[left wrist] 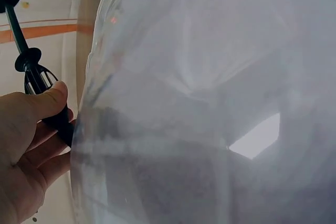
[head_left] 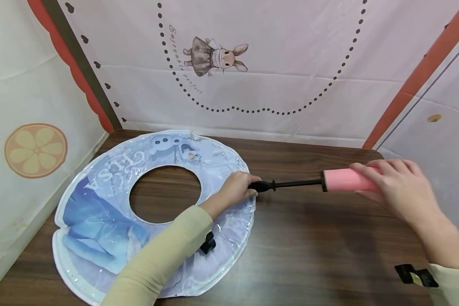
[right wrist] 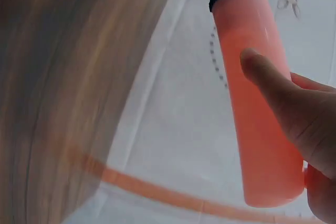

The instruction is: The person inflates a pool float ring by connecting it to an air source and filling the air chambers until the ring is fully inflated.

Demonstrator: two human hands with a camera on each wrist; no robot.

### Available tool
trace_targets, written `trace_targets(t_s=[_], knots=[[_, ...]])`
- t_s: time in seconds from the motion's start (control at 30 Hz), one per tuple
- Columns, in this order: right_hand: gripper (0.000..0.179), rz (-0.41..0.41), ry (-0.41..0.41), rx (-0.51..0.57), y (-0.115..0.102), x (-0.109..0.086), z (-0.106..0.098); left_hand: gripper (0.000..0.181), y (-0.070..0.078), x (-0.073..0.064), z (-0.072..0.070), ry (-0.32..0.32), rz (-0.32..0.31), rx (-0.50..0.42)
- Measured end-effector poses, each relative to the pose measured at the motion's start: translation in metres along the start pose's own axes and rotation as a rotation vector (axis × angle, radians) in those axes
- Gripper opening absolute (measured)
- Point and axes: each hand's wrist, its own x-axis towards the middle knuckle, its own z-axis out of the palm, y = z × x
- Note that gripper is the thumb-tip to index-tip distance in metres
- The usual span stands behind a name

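Observation:
A hand air pump with a pink barrel (head_left: 346, 180) is held sideways above the table's right half. My right hand (head_left: 403, 189) grips the barrel, thumb along its side in the right wrist view. From the barrel's black cap a thin black rod (head_left: 298, 183) runs out to a slotted black end piece (left wrist: 39, 80). Thumb and fingers of my left hand (head_left: 235, 187) pinch that end piece, over the right edge of the swim ring. The puffed-up swim ring (head_left: 99, 208), blue and white with printed figures, lies on the left. My left forearm crosses and hides part of it.
The dark wooden table (head_left: 310, 255) meets a pale printed cloth (head_left: 275, 51) at the back, with more cloth on both sides. A black wrist mount (head_left: 208, 243) shows beside the left sleeve, another black mount (head_left: 416, 275) by the right sleeve.

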Motion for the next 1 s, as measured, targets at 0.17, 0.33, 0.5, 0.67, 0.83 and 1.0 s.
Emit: trace_targets(t_s=[0.17,0.33,0.5,0.67,0.83,1.0], knots=[[0.059,-0.11,0.025,-0.026,-0.038,0.027,0.025,0.039,0.003,-0.001,0.001,0.009,0.033,0.033],[0.06,-0.133,0.082,-0.063,-0.062,0.043,0.043,0.038,0.003,-0.001,0.001,0.035,0.035,0.026],[0.061,-0.138,0.087,-0.047,-0.066,0.042,0.049,0.037,0.001,0.001,0.003,0.029,0.028,0.007],[0.057,-0.134,0.074,-0.002,-0.05,0.035,0.04,0.037,-0.002,0.003,0.002,0.021,0.039,0.006],[0.059,-0.069,0.005,0.012,-0.023,0.023,0.021,0.038,-0.004,0.002,0.001,0.025,0.035,-0.001],[0.065,0.045,-0.064,0.023,0.004,0.006,0.001,0.036,-0.007,0.001,0.003,0.026,0.022,-0.002]])
